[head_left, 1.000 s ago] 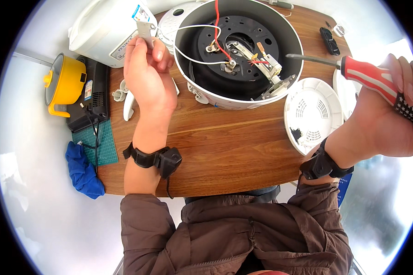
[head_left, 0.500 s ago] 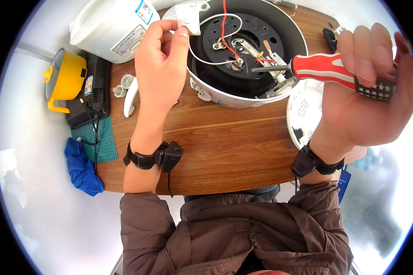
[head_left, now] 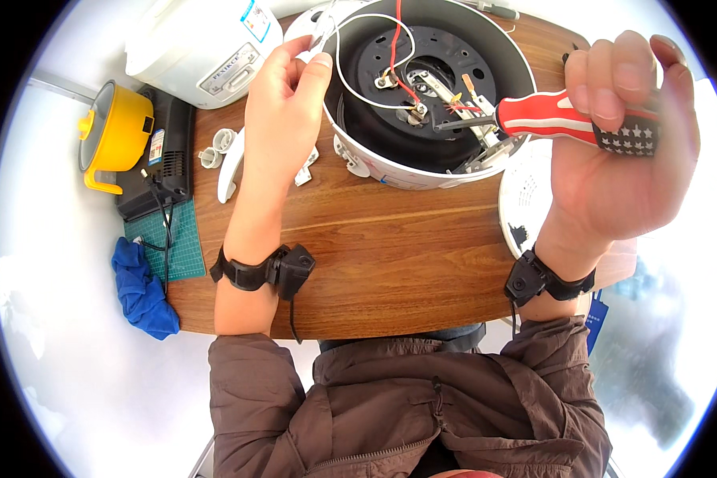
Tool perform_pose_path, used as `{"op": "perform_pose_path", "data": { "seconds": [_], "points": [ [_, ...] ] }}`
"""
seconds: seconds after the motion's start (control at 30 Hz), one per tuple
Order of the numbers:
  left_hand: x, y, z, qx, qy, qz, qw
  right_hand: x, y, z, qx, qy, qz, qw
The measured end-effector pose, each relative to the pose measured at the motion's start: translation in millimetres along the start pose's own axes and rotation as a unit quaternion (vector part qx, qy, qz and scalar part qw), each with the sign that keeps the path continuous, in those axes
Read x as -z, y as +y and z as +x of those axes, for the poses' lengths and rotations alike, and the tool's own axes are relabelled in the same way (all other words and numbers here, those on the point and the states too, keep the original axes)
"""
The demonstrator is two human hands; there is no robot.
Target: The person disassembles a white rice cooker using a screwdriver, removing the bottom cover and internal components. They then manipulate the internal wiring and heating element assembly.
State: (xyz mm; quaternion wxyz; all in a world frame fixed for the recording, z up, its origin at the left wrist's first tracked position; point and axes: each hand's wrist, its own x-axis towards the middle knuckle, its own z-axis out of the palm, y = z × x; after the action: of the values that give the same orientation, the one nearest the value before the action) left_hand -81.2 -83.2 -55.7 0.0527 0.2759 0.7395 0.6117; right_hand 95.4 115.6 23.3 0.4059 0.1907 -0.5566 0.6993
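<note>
My left hand [head_left: 283, 107] pinches a white plastic piece [head_left: 322, 37], now seen nearly edge-on beside the looped white wire [head_left: 337, 68]. My right hand [head_left: 613, 167] is closed round the red, white and black star-patterned handle of a screwdriver [head_left: 542, 116]. Its metal shaft reaches over the right side of an overturned-looking white appliance body [head_left: 398, 174], probably a rice cooker. Inside sit a black round base [head_left: 446, 64], a red wire [head_left: 394, 48] and a metal bracket [head_left: 486, 131]. Whether the screwdriver's tip touches anything is unclear.
A white cooker [head_left: 203, 56] stands at the back left, beside a yellow pot [head_left: 115, 127] on a black device [head_left: 171, 151]. A blue cloth [head_left: 143, 291] and green mat [head_left: 185, 239] lie left. A white perforated cover [head_left: 522, 191] sits right; small white parts [head_left: 306, 167] lie mid-table.
The white piece in my left hand has turned from broad side to edge-on. My right hand and the screwdriver have shifted slightly left. Another small white part shows beside my left wrist.
</note>
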Motion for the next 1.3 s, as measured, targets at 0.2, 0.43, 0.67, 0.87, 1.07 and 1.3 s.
{"op": "perform_pose_path", "data": {
  "seconds": [0.2,0.43,0.67,0.87,1.07,1.3],
  "points": [
    [6,-7,4,0.036,0.026,-0.05,0.998,3,2,-1,0.01,0.015,-0.015,1.0],
    [-8,36,-17,-0.316,0.078,0.207,0.922,19,-1,-1,0.031,-0.011,0.007,0.999],
    [-20,38,-27,-0.321,-0.036,0.259,0.91,-7,5,-3,0.052,0.013,-0.023,0.998],
    [-17,52,-30,-0.282,-0.104,0.284,0.911,-1,34,2,0.195,0.045,-0.191,0.961],
    [-23,60,-22,-0.269,-0.15,0.327,0.893,-6,32,1,0.19,0.052,-0.177,0.964],
    [-22,52,-15,-0.21,-0.173,0.256,0.928,-6,28,-10,0.135,0.07,-0.216,0.964]
  ]
}}
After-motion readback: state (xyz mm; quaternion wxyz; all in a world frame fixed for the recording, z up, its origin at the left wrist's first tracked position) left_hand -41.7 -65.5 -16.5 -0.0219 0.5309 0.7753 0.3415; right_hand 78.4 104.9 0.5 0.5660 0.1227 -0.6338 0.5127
